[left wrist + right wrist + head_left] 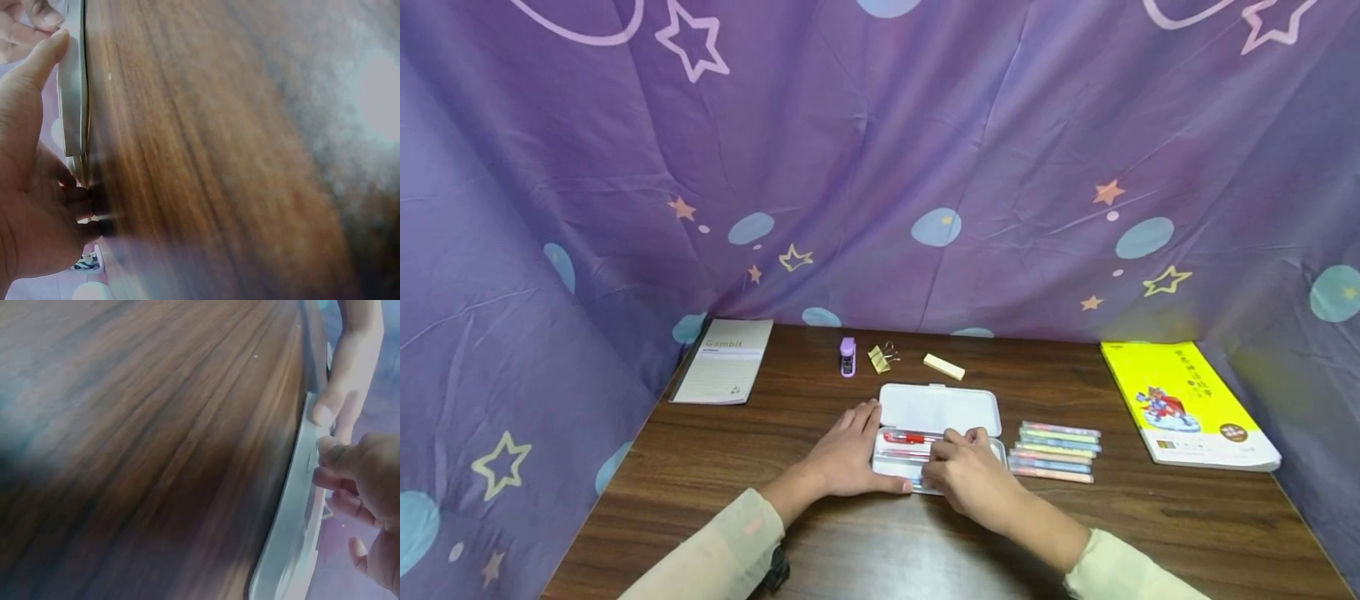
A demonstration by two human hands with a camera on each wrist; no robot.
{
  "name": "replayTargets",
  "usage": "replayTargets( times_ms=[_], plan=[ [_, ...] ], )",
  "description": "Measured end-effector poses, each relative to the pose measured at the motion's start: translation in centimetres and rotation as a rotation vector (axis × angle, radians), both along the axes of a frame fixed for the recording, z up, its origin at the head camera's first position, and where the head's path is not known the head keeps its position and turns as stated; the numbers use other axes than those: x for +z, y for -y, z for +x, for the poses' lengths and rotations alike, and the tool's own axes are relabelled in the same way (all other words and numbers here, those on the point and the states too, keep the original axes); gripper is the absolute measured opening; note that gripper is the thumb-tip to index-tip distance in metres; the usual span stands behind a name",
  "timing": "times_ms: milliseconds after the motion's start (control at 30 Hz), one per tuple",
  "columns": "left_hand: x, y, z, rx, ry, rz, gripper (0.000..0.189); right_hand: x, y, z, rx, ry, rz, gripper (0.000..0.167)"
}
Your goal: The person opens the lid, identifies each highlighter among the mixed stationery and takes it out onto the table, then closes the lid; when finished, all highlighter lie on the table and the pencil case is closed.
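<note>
An opened white pencil case [938, 410] lies on the table with its lid tipped back. Inside are a red pen [910, 437] and another slim red-marked pen [906, 454]. My left hand [850, 454] holds the case's left end, thumb along the front wall, fingers around the far left side. Over the right half of the case, my right hand [966, 475] has its fingers curled down inside. A slim blue pen [919, 485] shows at its fingertips by the front wall, mostly hidden by the hand. In the right wrist view, that thumb meets the front rim.
Several pastel markers [1054, 452] lie in a row right of the case. Behind it stand a purple stapler [847, 357], a binder clip [881, 358] and a pale yellow eraser block [944, 367]. A notebook [722, 362] lies far left, a yellow book [1187, 404] far right.
</note>
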State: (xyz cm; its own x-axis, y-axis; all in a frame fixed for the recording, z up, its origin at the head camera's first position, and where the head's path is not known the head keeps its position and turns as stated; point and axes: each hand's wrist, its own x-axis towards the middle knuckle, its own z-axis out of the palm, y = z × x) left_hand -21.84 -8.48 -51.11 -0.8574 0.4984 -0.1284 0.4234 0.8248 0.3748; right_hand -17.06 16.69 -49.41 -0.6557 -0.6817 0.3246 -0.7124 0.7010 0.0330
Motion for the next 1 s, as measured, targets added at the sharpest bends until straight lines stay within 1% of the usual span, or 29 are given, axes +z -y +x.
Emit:
replayTargets(
  times_ms=[100,300,467,600,767,1000],
  plan=[
    [0.0,0.0,0.0,0.0,-0.001,-0.002,0.143,0.2,0.2,-0.1,-0.008,0.017,0.007,0.009],
    [0.0,0.0,-0.1,0.002,-0.003,-0.004,0.143,0.4,0.4,-0.5,-0.012,0.005,0.05,0.012],
    [-0.1,0.0,0.0,0.0,-0.001,-0.007,0.143,0.4,0.7,-0.6,-0.015,0.015,0.087,0.012],
    [-0.1,0.0,0.0,0.0,-0.002,-0.005,0.142,0.2,1.2,-0.7,-0.015,-0.011,0.116,0.015],
    [-0.1,0.0,0.0,0.0,-0.006,-0.004,0.143,0.0,1.6,-0.7,-0.028,-0.053,0.128,0.016],
    [-0.3,0.0,-0.1,-0.004,-0.008,-0.004,0.143,-0.3,1.7,-0.9,-0.048,-0.061,0.115,0.018]
  ],
)
